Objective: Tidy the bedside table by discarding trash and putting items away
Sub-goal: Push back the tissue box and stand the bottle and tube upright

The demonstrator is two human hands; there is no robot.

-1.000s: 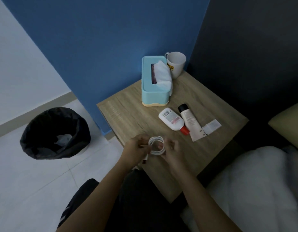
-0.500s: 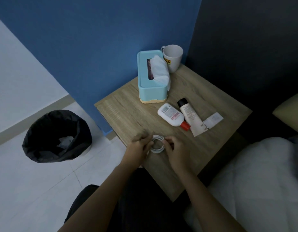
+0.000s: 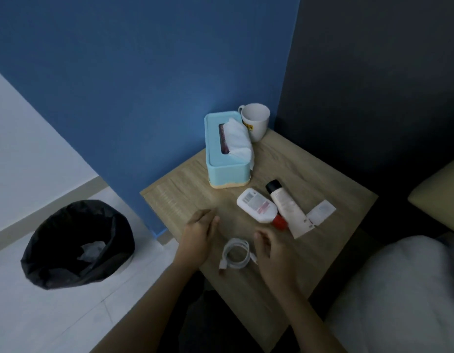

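A blue wall (image 3: 144,85) fills the upper left and centre of the frame, with a dark wall (image 3: 373,72) to its right. A white duvet (image 3: 399,296) takes the lower right corner, and a yellowish cushion (image 3: 440,205) sits at the right edge above it. The wooden table (image 3: 310,174) spreads across the centre, one corner pointing toward the lower middle. On the pale floor (image 3: 42,314) at lower left stands a bin (image 3: 78,243) lined with a black bag, with crumpled white paper inside.

At the table's far side, just above centre, a light blue tissue box (image 3: 227,159) has a tissue sticking up from its slot. A white mug (image 3: 255,121) stands just behind its right end. Right of centre lie a white bottle (image 3: 256,205) with a red cap and a pale tube (image 3: 288,207) with a black cap, side by side and touching. A small white packet (image 3: 320,211) lies just right of the tube's flat end.

The left hand (image 3: 199,236) hovers open over the table's near left edge, fingers loosely spread, holding nothing. The right hand (image 3: 274,253) is also open and empty, fingers slightly curled, just beside the cable. The coiled white cable (image 3: 235,254) lies flat on the table between the two hands, its plug end pointing toward the lower left.
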